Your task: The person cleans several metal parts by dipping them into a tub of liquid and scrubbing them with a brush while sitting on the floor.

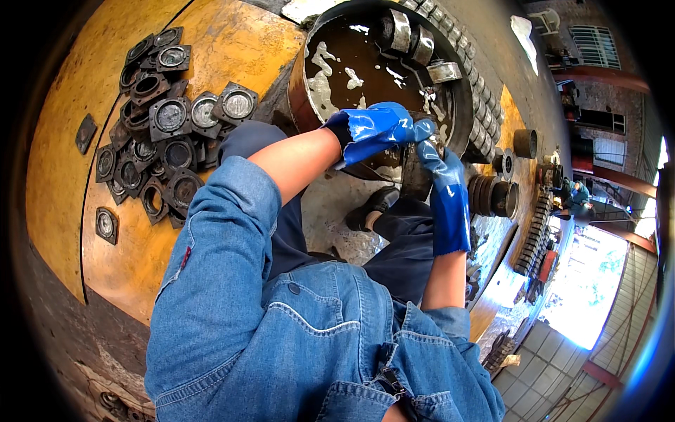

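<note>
Both my hands wear long, wet blue rubber gloves and meet over the near right rim of a round metal drum (299,95). My left hand (394,125) reaches in from the left with its fingers curled, touching the right glove. Opposite it, my right hand (437,158) comes up from below, its fingers bent inward. Under and between the gloves shows a dark metal piece (416,172); the fingers hide most of whatever they grip. Brown liquid (362,88) with patches of foam fills the drum. Several thick metal rings (422,46) stick out of it at the far right.
Left of me, a pile of square metal flanges with round centres (169,116) lies on yellow sheeting (140,260). Rows of metal rings (485,116) curve round the drum's right side. More cylindrical parts (503,199) lie farther right. A person (578,195) is in the background.
</note>
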`<move>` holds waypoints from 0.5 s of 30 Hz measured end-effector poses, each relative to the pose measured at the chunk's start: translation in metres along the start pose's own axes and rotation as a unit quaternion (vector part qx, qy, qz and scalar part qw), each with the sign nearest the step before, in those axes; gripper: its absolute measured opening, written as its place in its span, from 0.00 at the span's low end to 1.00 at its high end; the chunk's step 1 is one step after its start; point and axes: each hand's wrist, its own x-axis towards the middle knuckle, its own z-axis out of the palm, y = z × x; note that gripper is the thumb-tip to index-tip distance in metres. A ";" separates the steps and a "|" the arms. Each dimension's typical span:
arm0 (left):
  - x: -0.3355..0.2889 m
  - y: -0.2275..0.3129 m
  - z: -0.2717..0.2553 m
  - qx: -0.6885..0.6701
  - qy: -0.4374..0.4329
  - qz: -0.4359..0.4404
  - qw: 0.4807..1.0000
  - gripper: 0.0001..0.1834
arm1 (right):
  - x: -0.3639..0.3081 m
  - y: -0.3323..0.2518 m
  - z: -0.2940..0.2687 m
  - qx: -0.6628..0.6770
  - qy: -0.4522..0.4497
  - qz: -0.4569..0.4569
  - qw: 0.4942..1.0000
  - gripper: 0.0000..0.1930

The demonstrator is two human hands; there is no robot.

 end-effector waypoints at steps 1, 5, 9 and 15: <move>0.002 -0.003 0.001 0.011 -0.013 -0.004 1.000 0.38 | -0.002 -0.002 0.002 -0.005 0.005 -0.008 1.000 0.20; 0.011 -0.014 0.003 0.042 -0.040 -0.010 0.998 0.39 | -0.005 -0.007 0.004 0.010 0.002 0.015 1.000 0.21; 0.017 -0.026 0.008 0.052 -0.037 0.023 0.998 0.38 | 0.008 0.011 -0.004 -0.038 0.001 -0.006 0.999 0.23; 0.000 0.002 -0.004 0.036 -0.020 0.052 0.998 0.38 | 0.015 0.023 -0.009 -0.077 0.004 -0.028 0.997 0.24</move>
